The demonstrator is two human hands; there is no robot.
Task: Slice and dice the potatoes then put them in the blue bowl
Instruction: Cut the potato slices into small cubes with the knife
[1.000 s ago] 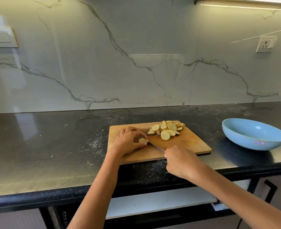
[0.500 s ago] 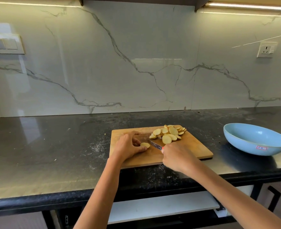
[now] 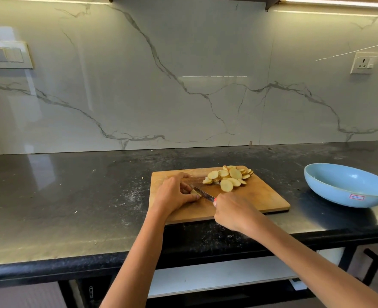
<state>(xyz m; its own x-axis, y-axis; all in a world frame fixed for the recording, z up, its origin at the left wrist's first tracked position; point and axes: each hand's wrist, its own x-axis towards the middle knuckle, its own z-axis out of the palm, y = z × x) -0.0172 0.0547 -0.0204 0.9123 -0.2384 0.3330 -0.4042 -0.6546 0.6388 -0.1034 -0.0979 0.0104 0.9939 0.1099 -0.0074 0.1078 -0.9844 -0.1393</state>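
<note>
the black countertop (image 3: pixel 72 196) carries a wooden cutting board (image 3: pixel 261 201) and, at the board's 3 o'clock and well apart from it, the blue bowl (image 3: pixel 347 187), which shows only its bare inside. a heap of potato slices (image 3: pixel 228 177) lies at the board's 12 o'clock. the right hand (image 3: pixel 234 213) is curled round the knife (image 3: pixel 202 193). the left hand (image 3: pixel 174 194) pinches a small potato piece (image 3: pixel 194 192) at the board's 9 o'clock, against the blade.

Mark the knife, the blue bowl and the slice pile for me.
knife (image 3: pixel 202 193), head view, middle of blade.
blue bowl (image 3: pixel 330 192), head view, outer wall.
potato slices (image 3: pixel 228 177), head view, centre of pile.
</note>
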